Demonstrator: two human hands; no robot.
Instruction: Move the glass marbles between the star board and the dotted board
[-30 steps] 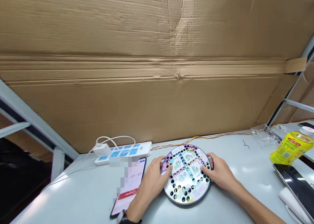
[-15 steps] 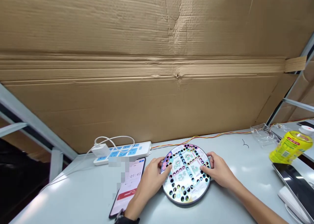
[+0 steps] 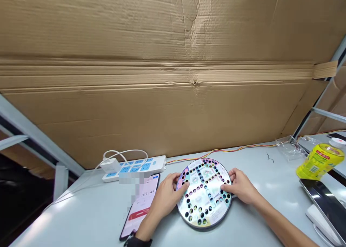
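A round game board [image 3: 201, 200] with rows of holes and a printed, glossy face lies between my hands on the grey table. My left hand [image 3: 169, 194] grips its left rim, thumb on top and fingers at the edge. On the right rim, my right hand [image 3: 240, 187] holds it the same way, its thumb pressed on the face by the holes. Bright glare covers part of the middle of the board. Beside my left forearm lies a phone [image 3: 143, 203] showing a running timer.
A white power strip [image 3: 155, 164] with a plugged-in charger stands behind the phone. Coloured wires [image 3: 216, 151] run along the cardboard wall [image 3: 173, 113]. To the right are a yellow bottle [image 3: 320, 160], a dark phone [image 3: 324, 203], a white device [image 3: 319, 218] and a clear plastic bag [image 3: 290, 149].
The board has turned slightly clockwise between my hands, and the glare on its face has grown. Both hands keep nearly the same place. The phone's timer has advanced by one second.
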